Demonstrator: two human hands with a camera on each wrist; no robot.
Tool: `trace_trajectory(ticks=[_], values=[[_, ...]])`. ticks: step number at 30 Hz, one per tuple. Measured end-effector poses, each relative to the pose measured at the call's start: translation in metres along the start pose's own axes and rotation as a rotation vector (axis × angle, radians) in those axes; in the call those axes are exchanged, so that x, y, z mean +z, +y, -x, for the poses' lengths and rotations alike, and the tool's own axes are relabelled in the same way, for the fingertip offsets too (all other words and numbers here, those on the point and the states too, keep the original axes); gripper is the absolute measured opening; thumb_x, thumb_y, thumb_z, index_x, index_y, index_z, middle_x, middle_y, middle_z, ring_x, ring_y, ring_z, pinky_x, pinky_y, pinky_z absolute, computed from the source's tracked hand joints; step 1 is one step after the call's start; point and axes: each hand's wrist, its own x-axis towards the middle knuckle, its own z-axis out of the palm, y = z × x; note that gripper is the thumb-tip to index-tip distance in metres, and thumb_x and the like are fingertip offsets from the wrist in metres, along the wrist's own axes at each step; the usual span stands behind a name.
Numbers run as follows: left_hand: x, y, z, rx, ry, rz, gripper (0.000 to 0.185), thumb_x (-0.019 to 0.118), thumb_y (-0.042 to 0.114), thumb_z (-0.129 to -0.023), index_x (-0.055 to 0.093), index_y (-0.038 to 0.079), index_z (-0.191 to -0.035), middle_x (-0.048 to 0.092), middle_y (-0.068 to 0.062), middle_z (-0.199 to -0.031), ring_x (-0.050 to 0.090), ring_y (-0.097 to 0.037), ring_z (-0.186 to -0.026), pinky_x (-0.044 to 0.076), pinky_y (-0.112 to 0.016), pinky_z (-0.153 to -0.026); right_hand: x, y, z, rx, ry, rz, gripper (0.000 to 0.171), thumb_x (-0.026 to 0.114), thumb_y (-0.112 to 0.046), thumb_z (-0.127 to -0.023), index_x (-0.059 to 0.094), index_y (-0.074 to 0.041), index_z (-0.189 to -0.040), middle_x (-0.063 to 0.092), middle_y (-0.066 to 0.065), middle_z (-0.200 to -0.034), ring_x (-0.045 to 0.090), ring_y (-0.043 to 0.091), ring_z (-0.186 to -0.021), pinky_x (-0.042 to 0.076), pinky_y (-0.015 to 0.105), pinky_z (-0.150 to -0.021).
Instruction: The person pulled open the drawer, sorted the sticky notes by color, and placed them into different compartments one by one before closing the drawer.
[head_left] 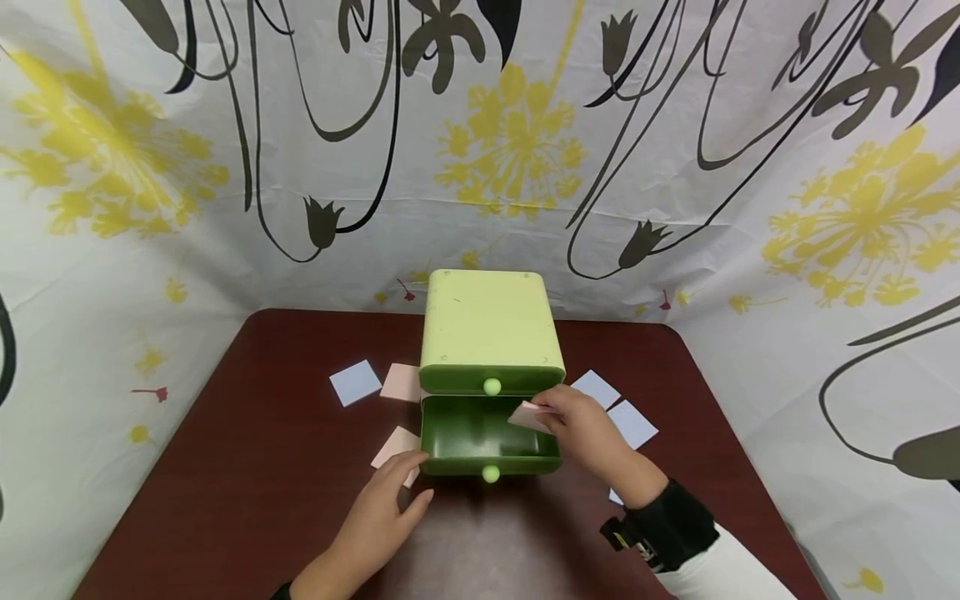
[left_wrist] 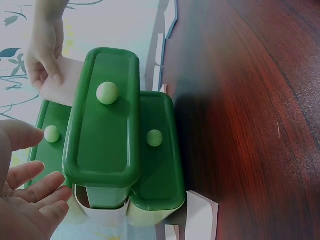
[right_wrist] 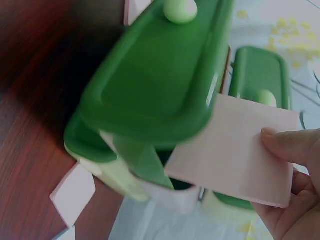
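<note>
Right hand [head_left: 581,429] pinches a pink paper square [head_left: 529,415] between thumb and fingertips, holding it over the right rim of the pulled-out green drawer [head_left: 480,437]; the wrist view shows the square [right_wrist: 235,150] just past the drawer's front edge, not yet inside. Left hand [head_left: 390,508] is relaxed, fingers straight, grasping nothing, resting on the brown table [head_left: 247,492] at the drawer's front-left corner, possibly touching it; contact unclear. Drawer belongs to a light green drawer cabinet [head_left: 487,329] just beyond both hands. A second pink square [head_left: 396,446] lies beside the left fingertips; a blue square [head_left: 632,423] lies just right of the right hand. Risks, as judged: the held square is light and tilted, so if released over the rim it may catch there or slide out onto the table; if the left hand gives no bracing, a nudge from the right could shift the drawer or cabinet.
</note>
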Motion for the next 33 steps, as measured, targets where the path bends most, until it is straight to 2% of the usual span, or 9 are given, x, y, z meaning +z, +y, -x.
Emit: trace_trajectory(ticks=[3,7,11,18,25,31,33], values=[[-0.001,0.0,0.001,0.012,0.013,-0.016,0.042,0.076,0.008,-0.081,0.062,0.006,-0.12,0.062,-0.002,-0.121,0.059,-0.022,-0.114,0.05,-0.044,-0.093,0.009,-0.004,-0.006,-0.058,-0.029,-0.021,0.016,0.068,-0.004,-0.088,0.071,-0.014,-0.101,0.064,-0.004,-0.093,0.057,0.011,-0.082,0.05,0.027,-0.068],[0.0,0.0,0.001,-0.021,-0.003,-0.009,0.042,0.076,0.008,-0.081,0.062,0.005,-0.121,0.062,-0.004,-0.121,0.058,-0.023,-0.116,0.049,-0.044,-0.094,0.021,-0.01,-0.014,-0.112,-0.074,-0.032,0.017,0.069,-0.004,-0.087,0.071,-0.011,-0.102,0.066,-0.001,-0.094,0.061,0.013,-0.085,0.053,0.028,-0.072],[0.0,0.002,0.001,-0.045,-0.018,-0.007,0.043,0.076,0.01,-0.082,0.062,0.005,-0.122,0.061,-0.004,-0.122,0.057,-0.023,-0.117,0.049,-0.045,-0.095,0.032,-0.013,-0.019,-0.116,-0.13,-0.046,0.016,0.069,-0.004,-0.087,0.07,-0.009,-0.103,0.068,0.002,-0.096,0.064,0.017,-0.09,0.054,0.029,-0.076],[-0.001,0.001,0.002,-0.002,0.028,-0.025,0.043,0.077,0.007,-0.079,0.063,0.005,-0.12,0.063,-0.005,-0.119,0.059,-0.023,-0.114,0.05,-0.045,-0.093,0.047,-0.013,-0.025,-0.102,-0.219,-0.077,0.012,0.066,-0.005,-0.09,0.071,-0.007,-0.101,0.069,0.002,-0.094,0.064,0.017,-0.088,0.053,0.028,-0.074],[-0.003,0.001,0.002,-0.009,0.03,-0.014,0.044,0.077,0.008,-0.079,0.063,0.006,-0.121,0.063,-0.004,-0.12,0.059,-0.022,-0.115,0.05,-0.044,-0.093,0.056,-0.014,-0.033,-0.057,-0.306,-0.096,0.016,0.062,-0.005,-0.093,0.071,-0.004,-0.107,0.07,0.005,-0.1,0.065,0.016,-0.09,0.054,0.031,-0.077],[-0.003,0.0,0.003,0.035,0.079,-0.031,0.045,0.078,0.005,-0.077,0.064,0.005,-0.119,0.064,-0.002,-0.117,0.06,-0.021,-0.111,0.051,-0.043,-0.09,0.059,-0.014,-0.037,-0.066,-0.314,-0.06,0.018,0.063,-0.005,-0.092,0.071,-0.005,-0.109,0.071,0.005,-0.101,0.064,0.013,-0.088,0.054,0.03,-0.075],[-0.003,0.0,0.003,0.042,0.085,-0.035,0.045,0.079,0.005,-0.077,0.064,0.005,-0.119,0.063,-0.002,-0.117,0.06,-0.021,-0.11,0.051,-0.043,-0.09,0.061,-0.013,-0.037,-0.074,-0.305,-0.047,0.019,0.064,-0.004,-0.091,0.071,-0.006,-0.108,0.071,0.004,-0.099,0.061,0.011,-0.082,0.052,0.028,-0.072]])
